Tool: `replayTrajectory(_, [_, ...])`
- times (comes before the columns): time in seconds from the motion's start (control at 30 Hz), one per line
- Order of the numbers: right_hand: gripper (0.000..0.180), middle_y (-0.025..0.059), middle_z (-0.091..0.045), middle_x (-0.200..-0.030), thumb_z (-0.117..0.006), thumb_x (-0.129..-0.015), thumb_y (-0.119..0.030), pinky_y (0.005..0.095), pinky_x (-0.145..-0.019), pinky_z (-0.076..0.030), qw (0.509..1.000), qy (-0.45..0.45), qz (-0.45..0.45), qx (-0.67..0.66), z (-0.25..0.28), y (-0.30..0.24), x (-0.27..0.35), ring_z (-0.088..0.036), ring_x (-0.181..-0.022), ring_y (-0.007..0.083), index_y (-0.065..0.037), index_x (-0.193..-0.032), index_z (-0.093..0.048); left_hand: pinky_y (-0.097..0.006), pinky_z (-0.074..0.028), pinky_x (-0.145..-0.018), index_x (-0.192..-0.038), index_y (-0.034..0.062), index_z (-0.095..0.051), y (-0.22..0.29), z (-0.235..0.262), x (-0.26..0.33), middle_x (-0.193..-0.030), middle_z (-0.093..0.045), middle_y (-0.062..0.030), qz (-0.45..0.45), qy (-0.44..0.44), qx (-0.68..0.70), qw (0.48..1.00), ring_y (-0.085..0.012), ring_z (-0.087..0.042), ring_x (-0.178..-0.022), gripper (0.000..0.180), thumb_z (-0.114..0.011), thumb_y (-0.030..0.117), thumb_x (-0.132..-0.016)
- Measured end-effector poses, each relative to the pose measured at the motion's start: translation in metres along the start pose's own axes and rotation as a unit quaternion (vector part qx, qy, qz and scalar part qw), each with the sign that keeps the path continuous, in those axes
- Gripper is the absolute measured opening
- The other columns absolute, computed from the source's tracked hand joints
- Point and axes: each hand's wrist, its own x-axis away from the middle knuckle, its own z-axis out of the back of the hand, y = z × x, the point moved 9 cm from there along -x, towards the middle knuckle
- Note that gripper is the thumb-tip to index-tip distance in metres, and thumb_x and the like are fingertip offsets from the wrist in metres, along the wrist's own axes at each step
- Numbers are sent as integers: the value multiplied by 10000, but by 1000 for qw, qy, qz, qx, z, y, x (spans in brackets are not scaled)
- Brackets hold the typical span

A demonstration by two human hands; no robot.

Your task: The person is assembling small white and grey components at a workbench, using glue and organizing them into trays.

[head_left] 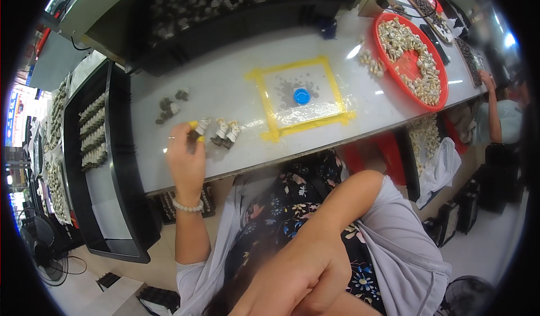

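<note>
My left hand (188,150) is on the white worktable, its thumb and a finger, both tipped in yellow covers, closed around a small white-and-dark figurine (202,126). Just right of it lie two or so similar figurines (226,133) close together. Several small grey-green pieces (169,108) rest beyond the fingertips. My right hand (295,271) is raised off the table, close to the camera at the lower edge. Its fingers are mostly hidden there, so what it holds, if anything, does not show.
A yellow-taped rectangle (270,111) on the tabletop surrounds a blue round cap (302,95). A red tray (443,85) of small pale pieces stands right. Left is a black tray (115,164) with rows of figurines. Another person's arm (494,111) reaches in at far right.
</note>
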Motion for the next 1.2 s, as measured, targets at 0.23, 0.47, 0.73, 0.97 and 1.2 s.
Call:
replayTrajectory(0.23, [313,228,-516,-1206,-437,-881,-6,397,-956,-363,999,-21,-47,14,7,-6,18,-498,-1105,337,91,-1163,-533,-368,-450,-841,-1086,-35,-558,21,-14,8,-1045,-584,-183,-22,-97,-14,995,-325,-554,-964,382,-526,-75,-707])
replayTrajectory(0.47, [229,236,-576,-1066,-483,-879,-22,446,-813,-458,962,-53,-53,263,8,-45,54,-575,-951,360,100,-1037,-595,-353,-444,-869,-1198,-25,-526,20,-7,11,-1117,-598,-182,-1,-98,26,995,-290,-591,-1007,492,-471,-68,-710])
replayTrajectory(0.73, [232,131,-633,-939,-627,-739,-23,376,-800,-482,98,414,-214,880,69,-257,205,-603,-889,288,-17,-970,-641,-315,-446,-845,-1249,-21,-483,4,-1,13,-1092,-634,-154,48,-105,98,988,-239,-606,-1026,531,-437,-72,-722])
replayTrajectory(0.97, [146,134,-610,-852,-624,-758,-132,414,-753,-460,-88,330,-337,877,124,-272,218,-574,-849,308,-41,-871,-635,-286,-495,-772,-1213,-32,-514,-17,36,-1,-1056,-638,-159,70,34,77,994,-194,-628,-928,465,-520,-93,-752])
replayTrajectory(1.2, [187,95,-606,-831,-633,-724,-73,385,-700,-446,26,256,-228,939,108,-230,190,-571,-812,271,-38,-907,-637,-372,-482,-736,-1101,-18,-561,-38,54,-27,-1018,-593,-170,64,67,-136,986,-304,-590,-845,376,-624,2,-731])
